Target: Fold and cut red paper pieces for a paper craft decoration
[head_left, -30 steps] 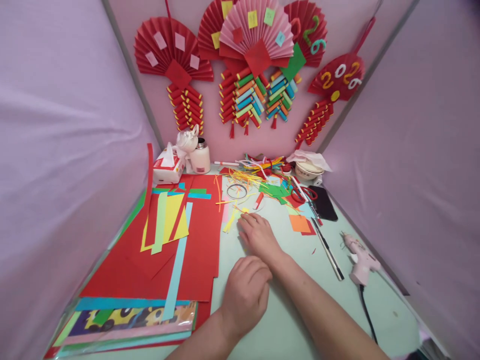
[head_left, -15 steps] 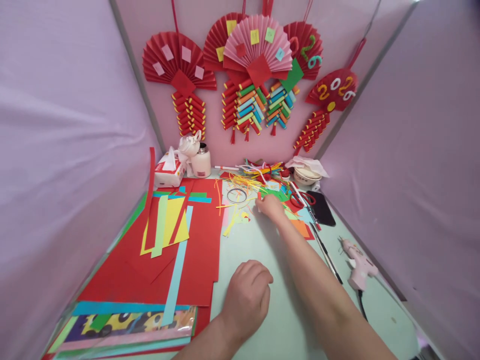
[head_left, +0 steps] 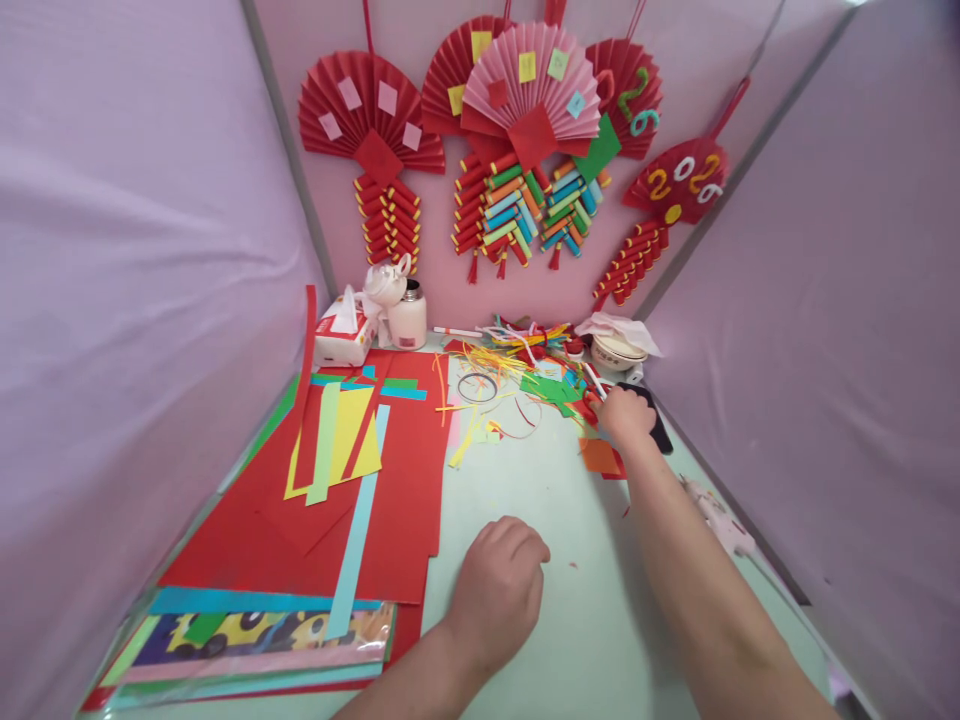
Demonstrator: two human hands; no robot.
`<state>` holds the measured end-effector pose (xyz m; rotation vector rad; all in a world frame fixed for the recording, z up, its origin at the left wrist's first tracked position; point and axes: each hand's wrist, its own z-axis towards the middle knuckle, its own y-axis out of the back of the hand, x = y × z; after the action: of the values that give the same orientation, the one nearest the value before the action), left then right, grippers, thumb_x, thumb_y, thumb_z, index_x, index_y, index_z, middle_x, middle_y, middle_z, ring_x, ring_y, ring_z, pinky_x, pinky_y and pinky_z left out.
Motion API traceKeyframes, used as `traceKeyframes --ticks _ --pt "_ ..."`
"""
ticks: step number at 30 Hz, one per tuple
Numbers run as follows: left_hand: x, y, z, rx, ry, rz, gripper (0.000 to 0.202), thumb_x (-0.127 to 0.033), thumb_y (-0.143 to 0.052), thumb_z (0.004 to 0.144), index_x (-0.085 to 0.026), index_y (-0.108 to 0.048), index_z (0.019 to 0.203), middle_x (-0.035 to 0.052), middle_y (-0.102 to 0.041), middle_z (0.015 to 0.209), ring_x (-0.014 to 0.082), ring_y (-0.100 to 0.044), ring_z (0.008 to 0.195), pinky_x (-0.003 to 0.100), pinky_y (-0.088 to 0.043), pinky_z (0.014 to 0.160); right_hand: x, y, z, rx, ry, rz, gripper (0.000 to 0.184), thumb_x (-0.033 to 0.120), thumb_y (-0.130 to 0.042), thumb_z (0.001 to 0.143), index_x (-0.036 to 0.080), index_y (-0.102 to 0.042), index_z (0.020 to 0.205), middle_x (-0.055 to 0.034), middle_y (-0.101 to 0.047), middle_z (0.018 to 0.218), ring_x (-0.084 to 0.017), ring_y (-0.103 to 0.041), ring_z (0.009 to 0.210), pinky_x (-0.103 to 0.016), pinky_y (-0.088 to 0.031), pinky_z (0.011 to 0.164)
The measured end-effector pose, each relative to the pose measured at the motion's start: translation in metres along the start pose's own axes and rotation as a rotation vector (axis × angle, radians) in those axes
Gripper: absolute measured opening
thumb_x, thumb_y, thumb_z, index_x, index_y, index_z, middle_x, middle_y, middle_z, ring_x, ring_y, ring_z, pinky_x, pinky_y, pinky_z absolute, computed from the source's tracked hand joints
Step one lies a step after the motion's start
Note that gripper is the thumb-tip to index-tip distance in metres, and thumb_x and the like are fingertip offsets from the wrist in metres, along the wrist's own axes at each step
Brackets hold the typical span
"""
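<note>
Low in the middle, my left hand point(head_left: 499, 590) is closed, its fingers curled under above the pale green table; whatever it may hold is hidden. My right hand point(head_left: 628, 418) reaches far to the right and its fingers are closed at the red-handled scissors point(head_left: 590, 404), mostly covered by the hand. A white pen point(head_left: 595, 381) lies just beyond those fingers. Beside the scissors are green paper pieces point(head_left: 551, 390) and an orange paper piece point(head_left: 598, 456). A black phone point(head_left: 661, 432) shows partly behind the hand.
Red card sheets point(head_left: 405, 480) with coloured strips cover the left side. At the back stand a tissue box point(head_left: 345, 345), a white bottle point(head_left: 409, 318) and a bowl point(head_left: 617, 352). A pink glue gun point(head_left: 716, 515) lies at right. Paper fans point(head_left: 531, 90) hang on the back wall.
My right hand has moved right, from the paper scraps near the middle to the scissors. Thin curled red strips now show where it was. My left hand is nearly still.
</note>
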<state>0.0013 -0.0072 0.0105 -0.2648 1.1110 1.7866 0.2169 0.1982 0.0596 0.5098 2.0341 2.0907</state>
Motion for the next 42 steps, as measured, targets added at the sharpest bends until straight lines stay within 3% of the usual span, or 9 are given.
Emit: traceKeyframes --ticks 4,8,11,17,26,32,37,42 --pt "0.001 -0.001 0.000 0.019 -0.006 0.007 0.031 0.006 -0.038 0.068 -0.017 -0.055 0.081 0.0043 -0.058 0.074 0.0181 -0.051 0.074 0.031 -0.043 0.064 0.029 -0.017 -0.020 0.035 0.270 0.091 0.022 0.034 -0.055 0.082 0.019 -0.069 0.089 -0.0109 -0.068 0.100 -0.023 -0.060 0.098 -0.030 -0.040 0.080" --pt "0.001 -0.002 -0.001 0.029 0.000 0.017 0.031 0.005 -0.038 0.068 -0.017 -0.056 0.081 0.0045 -0.059 0.075 0.0183 -0.051 0.074 0.032 -0.044 0.064 0.058 -0.037 -0.040 0.071 0.417 0.181 0.015 0.026 -0.056 0.077 0.017 -0.068 0.075 -0.0098 -0.069 0.088 -0.022 -0.061 0.090 -0.029 -0.038 0.077" --pt "0.002 -0.002 -0.001 0.029 0.005 0.022 0.031 0.005 -0.039 0.068 -0.017 -0.056 0.081 0.0045 -0.059 0.075 0.0186 -0.052 0.074 0.032 -0.044 0.064 0.066 -0.042 -0.044 0.067 0.430 0.265 0.018 0.017 -0.048 0.077 0.015 -0.066 0.077 -0.0109 -0.069 0.086 -0.021 -0.060 0.084 -0.028 -0.038 0.074" --pt "0.002 -0.003 -0.002 0.035 0.007 0.022 0.031 0.005 -0.039 0.068 -0.018 -0.056 0.080 0.0043 -0.058 0.075 0.0184 -0.051 0.074 0.032 -0.044 0.064 0.063 -0.036 -0.042 0.129 0.440 0.498 0.020 0.021 -0.041 0.082 0.015 -0.060 0.084 -0.0030 -0.067 0.077 -0.014 -0.058 0.069 -0.022 -0.038 0.063" --pt "0.001 -0.003 -0.001 0.056 0.015 0.030 0.031 0.005 -0.038 0.068 -0.018 -0.055 0.080 0.0045 -0.059 0.075 0.0193 -0.053 0.075 0.032 -0.045 0.063 0.063 -0.048 -0.052 0.023 0.402 0.697 0.019 0.023 -0.039 0.081 0.017 -0.056 0.079 -0.0030 -0.062 0.073 -0.016 -0.054 0.070 -0.025 -0.037 0.064" --pt "0.000 -0.002 -0.001 0.094 0.032 0.030 0.030 0.005 -0.037 0.070 -0.018 -0.054 0.080 0.0045 -0.058 0.076 0.0193 -0.053 0.076 0.033 -0.045 0.065 0.070 -0.056 -0.058 -0.063 0.380 0.780 0.028 0.021 -0.033 0.084 0.015 -0.058 0.096 -0.0064 -0.065 0.084 -0.018 -0.058 0.079 -0.027 -0.042 0.073" --pt "0.002 -0.001 -0.001 0.129 0.042 0.025 0.029 0.005 -0.037 0.072 -0.018 -0.052 0.080 0.0043 -0.057 0.077 0.0193 -0.053 0.076 0.034 -0.046 0.066 0.076 -0.066 -0.065 -0.136 0.429 0.780 0.034 0.017 -0.038 0.084 0.016 -0.060 0.111 -0.0115 -0.060 0.113 -0.021 -0.052 0.108 -0.033 -0.038 0.092" --pt "0.002 -0.001 0.000 0.150 0.034 0.027 0.028 0.003 -0.035 0.076 -0.019 -0.051 0.082 0.0043 -0.057 0.077 0.0190 -0.053 0.076 0.033 -0.045 0.065 0.075 -0.068 -0.073 -0.199 0.470 0.682 0.029 0.018 -0.042 0.086 0.020 -0.061 0.108 -0.0084 -0.057 0.112 -0.021 -0.050 0.108 -0.035 -0.037 0.089"
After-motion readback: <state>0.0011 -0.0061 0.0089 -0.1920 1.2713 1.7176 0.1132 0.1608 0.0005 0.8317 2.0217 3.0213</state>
